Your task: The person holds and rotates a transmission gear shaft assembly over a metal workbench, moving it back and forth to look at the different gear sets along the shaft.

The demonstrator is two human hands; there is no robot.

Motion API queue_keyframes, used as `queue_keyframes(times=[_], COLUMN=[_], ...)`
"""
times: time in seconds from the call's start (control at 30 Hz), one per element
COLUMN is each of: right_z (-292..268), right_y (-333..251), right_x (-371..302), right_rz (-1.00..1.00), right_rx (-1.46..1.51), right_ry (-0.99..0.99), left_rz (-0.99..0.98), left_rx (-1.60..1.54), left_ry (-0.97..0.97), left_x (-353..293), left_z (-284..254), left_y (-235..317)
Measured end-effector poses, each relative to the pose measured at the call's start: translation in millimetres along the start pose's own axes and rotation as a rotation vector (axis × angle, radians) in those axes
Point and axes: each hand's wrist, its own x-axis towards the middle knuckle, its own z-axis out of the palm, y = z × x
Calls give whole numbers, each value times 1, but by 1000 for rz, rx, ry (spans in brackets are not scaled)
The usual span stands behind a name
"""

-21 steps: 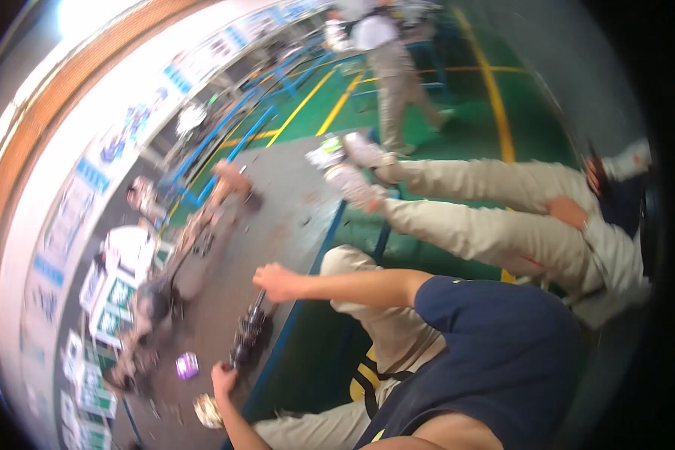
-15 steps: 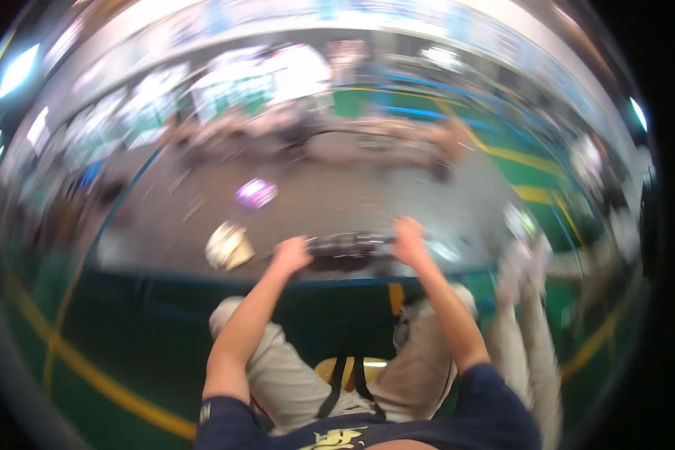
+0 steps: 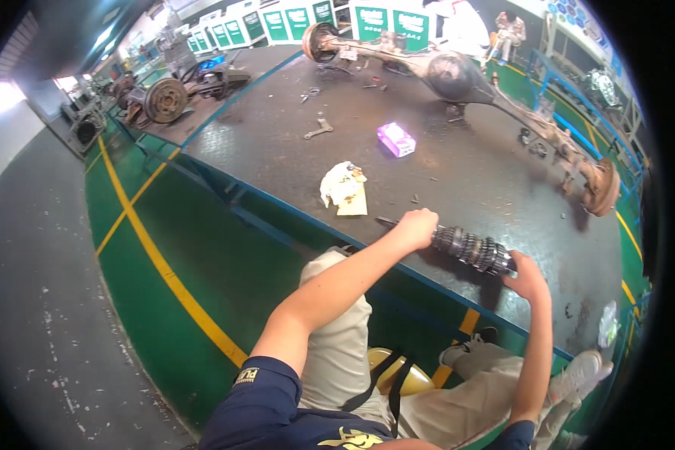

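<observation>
A dark metal gear shaft (image 3: pixel 471 249), stacked with several toothed gears, lies at a slant near the table's front edge. Around its left part, my left hand (image 3: pixel 418 227) is closed, with the thin shaft tip poking out past it. At the opposite end, the fingers of my right hand (image 3: pixel 529 276) curl about the shaft. Left of my left hand sits a crumpled whitish cloth or wrapper (image 3: pixel 340 182) beside a yellow sheet (image 3: pixel 354 204). Farther back is a purple packet (image 3: pixel 396 140).
A rusty vehicle axle (image 3: pixel 454 75) stretches across the far side of the dark metal table (image 3: pixel 255 142). A metal linkage piece (image 3: pixel 319 127) and small bits lie about. A clear plastic bag (image 3: pixel 608 324) rests at right, near another person's white shoes (image 3: pixel 577 375).
The view has swung left, so the table and my hands appear farther right and slanted. It has sharpened from blur. Both hands stay on the gear shaft.
</observation>
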Motion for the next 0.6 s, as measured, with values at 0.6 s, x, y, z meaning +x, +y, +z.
queue_keyframes(times=[0.6], right_z=[32], right_y=[-12], right_x=[-6], right_rz=[-104], right_rx=[173], right_ry=[338], left_rz=[117], left_rx=[-77], left_ry=[-105], left_x=[-5], left_z=[-38], left_y=[-9])
